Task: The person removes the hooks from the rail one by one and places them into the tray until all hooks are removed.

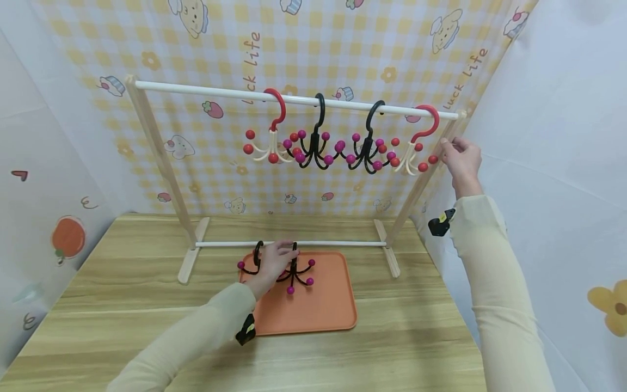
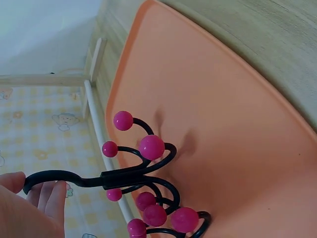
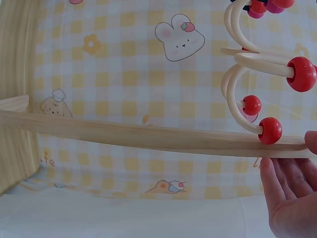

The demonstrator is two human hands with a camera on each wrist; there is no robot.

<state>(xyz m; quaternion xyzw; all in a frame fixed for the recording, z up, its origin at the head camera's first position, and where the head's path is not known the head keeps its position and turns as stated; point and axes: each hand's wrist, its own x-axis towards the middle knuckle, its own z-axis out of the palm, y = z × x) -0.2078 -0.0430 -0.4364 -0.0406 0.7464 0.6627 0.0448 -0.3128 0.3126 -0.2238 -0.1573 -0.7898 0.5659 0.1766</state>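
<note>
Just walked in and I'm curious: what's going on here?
A person's left hand holds a pink-balled black hanger by its hook over an orange tray; a second black hanger is partly hidden by that hand. The right hand grips the wooden right post. Two red-hooked hangers and two all-black-framed hangers hang from the top rail.

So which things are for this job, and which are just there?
For the job, it seems:
- held hook, in the left hand
- black hook beside it
- tray
- rack, held by the right hand
- four hanging hooks

Just there:
- checked cloth behind
- white sheet at the right
- wrist gadgets
</note>
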